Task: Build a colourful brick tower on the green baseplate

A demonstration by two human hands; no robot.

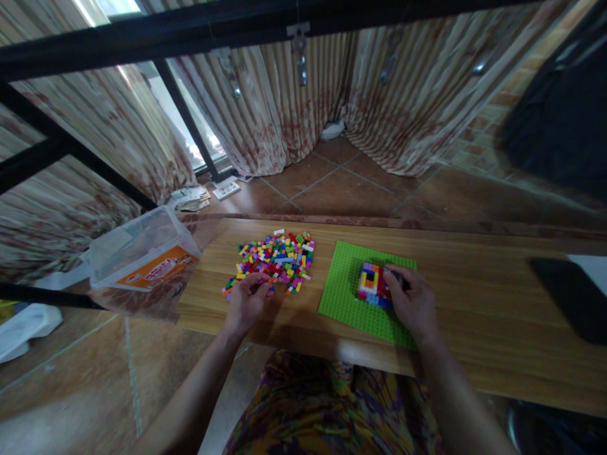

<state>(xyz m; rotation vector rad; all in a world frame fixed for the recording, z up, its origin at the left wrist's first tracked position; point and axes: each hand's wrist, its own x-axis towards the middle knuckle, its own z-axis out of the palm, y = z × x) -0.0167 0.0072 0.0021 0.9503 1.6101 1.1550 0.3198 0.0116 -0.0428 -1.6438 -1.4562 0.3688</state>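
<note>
My left hand (248,300) is at the near edge of a heap of loose toy bricks (279,256), mixed in colour. Its thumb and fingertips come together in a pinch; whatever lies between them is too small to make out. On a green studded baseplate (339,284) stands a low block of joined bricks (370,284), red, blue, yellow and white, with a dark gap in its top. My right hand (415,300) grips this brick build from the right side, covering its right end.
A clear plastic tub (142,253) with an orange label stands left of the wooden table (478,303). A dark flat object (569,297) lies at the table's right. A black metal frame (237,35) crosses above, before striped curtains (289,107).
</note>
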